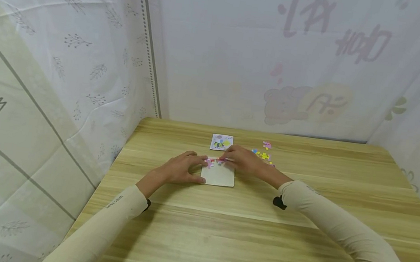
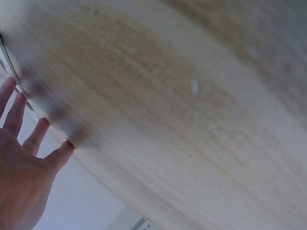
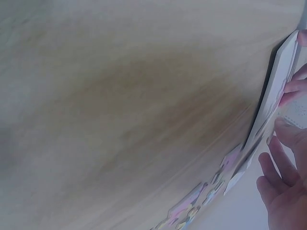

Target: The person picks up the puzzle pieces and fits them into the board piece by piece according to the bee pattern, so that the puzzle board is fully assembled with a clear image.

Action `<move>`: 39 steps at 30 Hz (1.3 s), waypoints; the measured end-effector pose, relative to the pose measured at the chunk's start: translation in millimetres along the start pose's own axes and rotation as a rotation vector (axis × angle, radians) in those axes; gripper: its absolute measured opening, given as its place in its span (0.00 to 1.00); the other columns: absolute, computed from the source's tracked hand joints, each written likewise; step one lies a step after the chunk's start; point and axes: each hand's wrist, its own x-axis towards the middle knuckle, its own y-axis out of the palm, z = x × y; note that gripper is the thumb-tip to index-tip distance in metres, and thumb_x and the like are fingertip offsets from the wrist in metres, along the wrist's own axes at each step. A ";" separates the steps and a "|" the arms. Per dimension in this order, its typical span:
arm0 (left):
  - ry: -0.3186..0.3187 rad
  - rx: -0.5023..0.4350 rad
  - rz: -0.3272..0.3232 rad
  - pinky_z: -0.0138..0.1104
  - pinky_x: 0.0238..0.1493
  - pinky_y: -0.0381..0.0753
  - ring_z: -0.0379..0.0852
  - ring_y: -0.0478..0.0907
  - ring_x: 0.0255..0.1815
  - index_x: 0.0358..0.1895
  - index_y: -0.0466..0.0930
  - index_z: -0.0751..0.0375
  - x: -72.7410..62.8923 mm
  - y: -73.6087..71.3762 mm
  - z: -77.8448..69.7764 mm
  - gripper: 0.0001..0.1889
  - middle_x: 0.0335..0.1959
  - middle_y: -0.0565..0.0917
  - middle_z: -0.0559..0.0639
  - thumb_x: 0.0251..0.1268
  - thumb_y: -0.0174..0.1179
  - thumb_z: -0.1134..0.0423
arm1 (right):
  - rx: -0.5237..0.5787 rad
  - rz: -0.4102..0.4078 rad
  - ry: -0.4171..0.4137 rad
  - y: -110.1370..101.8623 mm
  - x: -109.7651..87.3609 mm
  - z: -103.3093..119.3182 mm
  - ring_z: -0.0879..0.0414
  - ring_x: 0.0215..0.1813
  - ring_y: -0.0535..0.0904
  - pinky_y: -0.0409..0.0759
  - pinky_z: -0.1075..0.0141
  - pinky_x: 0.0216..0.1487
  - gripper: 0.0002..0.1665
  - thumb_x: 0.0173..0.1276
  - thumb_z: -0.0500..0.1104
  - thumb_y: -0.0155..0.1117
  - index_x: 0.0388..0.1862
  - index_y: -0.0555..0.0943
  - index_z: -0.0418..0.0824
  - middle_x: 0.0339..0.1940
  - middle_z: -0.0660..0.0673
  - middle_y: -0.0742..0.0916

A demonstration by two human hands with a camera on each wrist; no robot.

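Observation:
A square white puzzle board (image 1: 218,177) lies flat on the table, with a few pink and coloured puzzle pieces (image 1: 209,163) along its far part. My left hand (image 1: 180,168) rests at the board's left side, thumb near the lower corner and fingers spread by the upper one. In the left wrist view its fingers (image 2: 36,136) look fairly straight. Over the board's far right part, my right hand (image 1: 245,159) pinches a small puzzle piece (image 1: 220,159), mostly covered by the fingertips. The right wrist view shows thumb and fingers (image 3: 288,132) close beside the board (image 3: 276,88).
Beyond the board lies a picture card (image 1: 221,142) with a bee on it. Loose yellow and blue puzzle pieces (image 1: 264,156) are scattered past my right hand, with a pink piece (image 1: 267,145) farther back. Printed curtains (image 1: 219,61) stand behind the wooden table (image 1: 197,231).

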 end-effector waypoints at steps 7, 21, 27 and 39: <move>0.004 0.005 0.000 0.61 0.70 0.69 0.55 0.60 0.80 0.73 0.77 0.48 0.3 0.1 0.7 0.37 0.80 0.66 0.42 0.65 0.67 0.34 | 0.012 0.005 -0.016 3.3 2.9 4.5 0.48 0.56 0.82 0.83 0.54 0.58 0.11 0.74 0.38 0.69 0.53 0.90 0.41 0.52 0.42 0.88; -0.015 0.002 0.002 0.63 0.69 0.69 0.53 0.59 0.80 0.73 0.77 0.46 0.3 0.3 0.9 0.37 0.80 0.65 0.40 0.64 0.67 0.34 | -0.021 0.039 -0.014 7.7 6.4 13.1 0.47 0.56 0.82 0.83 0.55 0.58 0.12 0.76 0.38 0.67 0.54 0.90 0.40 0.52 0.42 0.88; -0.011 0.006 0.003 0.63 0.68 0.70 0.54 0.59 0.80 0.73 0.76 0.46 -0.1 0.1 0.7 0.37 0.80 0.66 0.41 0.65 0.67 0.34 | -0.033 0.035 0.003 9.4 5.6 14.4 0.47 0.57 0.81 0.83 0.55 0.58 0.13 0.75 0.38 0.67 0.55 0.89 0.41 0.52 0.42 0.87; -0.001 0.004 0.000 0.61 0.70 0.69 0.54 0.59 0.80 0.73 0.76 0.47 -0.7 0.4 0.8 0.38 0.80 0.66 0.42 0.65 0.66 0.33 | -0.042 0.040 0.021 13.3 4.8 11.6 0.50 0.56 0.80 0.84 0.58 0.55 0.13 0.77 0.40 0.66 0.57 0.89 0.42 0.54 0.43 0.86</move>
